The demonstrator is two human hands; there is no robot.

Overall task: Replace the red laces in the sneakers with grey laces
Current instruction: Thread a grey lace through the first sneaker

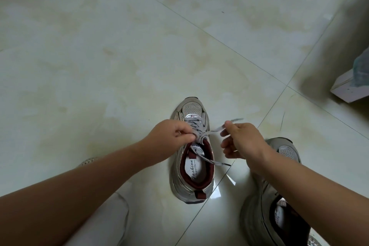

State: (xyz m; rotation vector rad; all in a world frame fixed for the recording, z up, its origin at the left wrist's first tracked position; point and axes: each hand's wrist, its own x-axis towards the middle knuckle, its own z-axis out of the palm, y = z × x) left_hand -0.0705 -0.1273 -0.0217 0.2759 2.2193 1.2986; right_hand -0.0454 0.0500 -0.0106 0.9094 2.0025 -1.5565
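Note:
A grey sneaker (191, 166) with a dark red lining stands on the tiled floor, toe pointing away from me. A grey speckled lace (194, 125) runs through its eyelets. My left hand (169, 136) pinches the lace at the top of the tongue. My right hand (243, 140) pinches one lace end (231, 123) and holds it out to the right, blurred. The other lace end (217, 163) trails over the shoe's opening. A second grey sneaker (279, 195) lies under my right forearm, mostly hidden.
Pale glossy floor tiles (139, 56) stretch ahead. A white box with a bluish cover (353, 84) sits at the right edge. My light trouser leg (103, 221) shows at the bottom left, and a mesh shoe tip (89, 161) peeks out behind my left forearm.

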